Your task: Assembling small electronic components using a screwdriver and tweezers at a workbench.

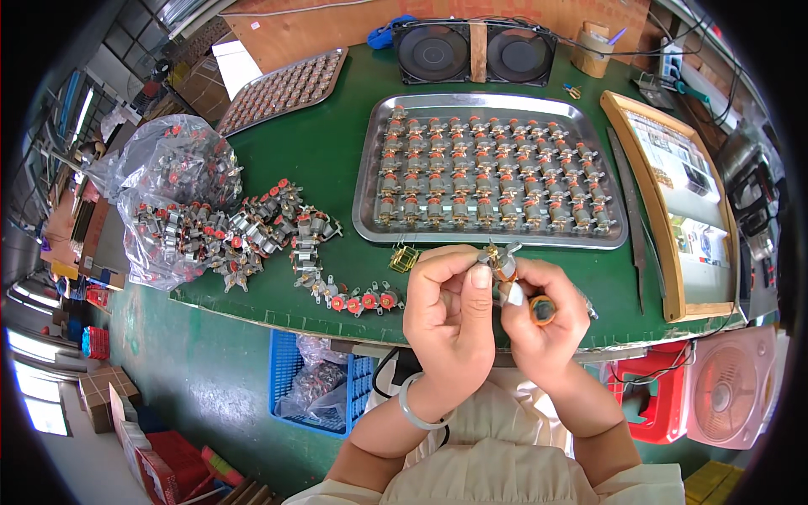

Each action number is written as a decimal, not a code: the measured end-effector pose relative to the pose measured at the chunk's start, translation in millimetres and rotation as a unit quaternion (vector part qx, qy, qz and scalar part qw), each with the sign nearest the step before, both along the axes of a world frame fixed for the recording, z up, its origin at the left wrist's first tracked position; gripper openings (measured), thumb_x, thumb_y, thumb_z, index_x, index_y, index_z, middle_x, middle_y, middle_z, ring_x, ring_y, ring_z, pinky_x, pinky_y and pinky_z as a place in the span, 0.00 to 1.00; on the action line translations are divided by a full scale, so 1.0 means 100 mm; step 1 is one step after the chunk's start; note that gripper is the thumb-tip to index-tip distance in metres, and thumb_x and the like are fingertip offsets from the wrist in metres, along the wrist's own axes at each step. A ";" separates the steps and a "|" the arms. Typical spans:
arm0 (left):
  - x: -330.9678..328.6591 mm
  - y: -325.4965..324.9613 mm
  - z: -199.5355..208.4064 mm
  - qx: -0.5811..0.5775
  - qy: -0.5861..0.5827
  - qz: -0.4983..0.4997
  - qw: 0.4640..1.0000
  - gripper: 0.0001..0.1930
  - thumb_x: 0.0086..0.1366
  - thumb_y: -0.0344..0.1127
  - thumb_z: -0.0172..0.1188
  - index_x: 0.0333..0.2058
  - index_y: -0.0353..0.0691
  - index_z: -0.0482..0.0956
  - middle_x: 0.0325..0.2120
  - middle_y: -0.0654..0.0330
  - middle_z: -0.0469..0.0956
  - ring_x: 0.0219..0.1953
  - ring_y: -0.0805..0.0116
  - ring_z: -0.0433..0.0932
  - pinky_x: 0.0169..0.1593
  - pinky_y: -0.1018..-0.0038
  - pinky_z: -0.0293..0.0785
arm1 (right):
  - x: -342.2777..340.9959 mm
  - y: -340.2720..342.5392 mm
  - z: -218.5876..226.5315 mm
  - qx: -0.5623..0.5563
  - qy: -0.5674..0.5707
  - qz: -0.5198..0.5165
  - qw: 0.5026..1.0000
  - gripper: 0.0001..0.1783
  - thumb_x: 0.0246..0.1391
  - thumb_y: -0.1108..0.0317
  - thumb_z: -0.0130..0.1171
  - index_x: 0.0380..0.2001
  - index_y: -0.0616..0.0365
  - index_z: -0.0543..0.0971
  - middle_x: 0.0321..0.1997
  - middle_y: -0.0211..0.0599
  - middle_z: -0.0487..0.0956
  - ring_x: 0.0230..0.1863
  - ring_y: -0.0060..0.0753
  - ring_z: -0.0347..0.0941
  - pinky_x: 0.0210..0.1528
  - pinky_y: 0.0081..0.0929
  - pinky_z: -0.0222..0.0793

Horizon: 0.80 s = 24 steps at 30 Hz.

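Observation:
My left hand (454, 316) pinches a small motor-like metal part (502, 264) between thumb and fingertips, above the near edge of the green table. From the other side, my right hand (551, 324) has its fingertips at the same part. A tool with a round orange end (543, 310) is gripped in the right palm; its other end is hidden. Just beyond my hands, a metal tray (364, 202) bears rows of similar upright parts with red-orange rings. Loose parts (307, 236) lie in a heap left of my hands, some in a short row near the edge.
A clear plastic bag (135, 202) of parts sits at left, with a second filled tray (341, 63) behind. Two black fans (433, 52) stand at the back. At right are a long flat metal strip (627, 198) and a wooden frame (669, 278). Below is a blue basket (359, 391).

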<state>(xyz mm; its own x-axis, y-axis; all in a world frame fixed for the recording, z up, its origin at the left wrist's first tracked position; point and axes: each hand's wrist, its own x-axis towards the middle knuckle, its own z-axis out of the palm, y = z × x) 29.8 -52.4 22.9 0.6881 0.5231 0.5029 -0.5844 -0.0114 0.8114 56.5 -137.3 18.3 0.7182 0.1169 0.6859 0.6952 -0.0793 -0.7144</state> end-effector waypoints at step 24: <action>-0.01 0.09 -0.02 0.012 0.040 -0.036 0.999 0.05 0.58 0.25 0.52 0.33 0.32 0.69 0.32 0.59 0.71 0.31 0.76 0.66 0.37 0.80 0.63 | 0.13 -0.26 0.22 0.132 0.437 0.294 0.839 0.09 0.42 0.79 0.52 0.32 0.66 0.73 0.19 0.23 0.68 0.16 0.09 0.55 0.17 0.12 0.52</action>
